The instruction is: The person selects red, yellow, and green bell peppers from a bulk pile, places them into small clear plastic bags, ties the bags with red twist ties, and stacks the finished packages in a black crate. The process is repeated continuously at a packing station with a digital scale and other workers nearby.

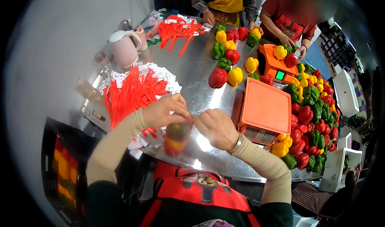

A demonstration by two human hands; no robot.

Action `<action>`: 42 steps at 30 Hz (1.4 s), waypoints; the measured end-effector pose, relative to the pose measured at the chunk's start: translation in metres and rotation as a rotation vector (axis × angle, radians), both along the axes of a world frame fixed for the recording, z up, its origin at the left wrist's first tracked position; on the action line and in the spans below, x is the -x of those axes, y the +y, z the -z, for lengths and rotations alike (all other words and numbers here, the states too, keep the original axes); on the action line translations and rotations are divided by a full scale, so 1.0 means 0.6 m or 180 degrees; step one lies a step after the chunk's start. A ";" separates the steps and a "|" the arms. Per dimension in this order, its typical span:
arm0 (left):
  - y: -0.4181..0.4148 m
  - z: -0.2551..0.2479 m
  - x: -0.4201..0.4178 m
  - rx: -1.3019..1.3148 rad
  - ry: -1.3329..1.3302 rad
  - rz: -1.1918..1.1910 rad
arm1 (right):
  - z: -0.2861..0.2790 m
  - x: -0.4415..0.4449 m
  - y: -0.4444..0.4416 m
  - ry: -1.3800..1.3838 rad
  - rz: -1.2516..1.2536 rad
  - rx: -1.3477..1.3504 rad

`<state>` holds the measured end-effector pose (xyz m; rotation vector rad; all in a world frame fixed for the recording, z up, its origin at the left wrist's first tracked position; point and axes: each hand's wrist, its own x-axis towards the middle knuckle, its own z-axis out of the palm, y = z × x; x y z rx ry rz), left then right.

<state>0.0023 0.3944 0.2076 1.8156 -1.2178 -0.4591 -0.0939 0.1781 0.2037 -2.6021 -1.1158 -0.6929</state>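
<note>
My left hand and my right hand meet fingertip to fingertip over a stack of bell peppers, green above yellow above red. The stack stands upright near the front edge of the steel table and looks wrapped in a thin net bag. Both hands pinch the bag's gathered top, a bit of red showing between the fingers; the fingers hide most of it. Beside my left hand lies a large heap of red net strips with white tags. To the right of my right hand stands an orange weighing scale.
Loose peppers pile up along the right side. A second scale bears several peppers. Two co-workers stand across the table, hands near peppers. A pink kettle stands far left; a black crate holds packed peppers below.
</note>
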 end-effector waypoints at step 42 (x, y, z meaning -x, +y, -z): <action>-0.062 -0.025 0.008 -0.0486 -0.3278 0.1410 | 0.030 -0.154 -0.043 0.4481 -0.0877 -0.3093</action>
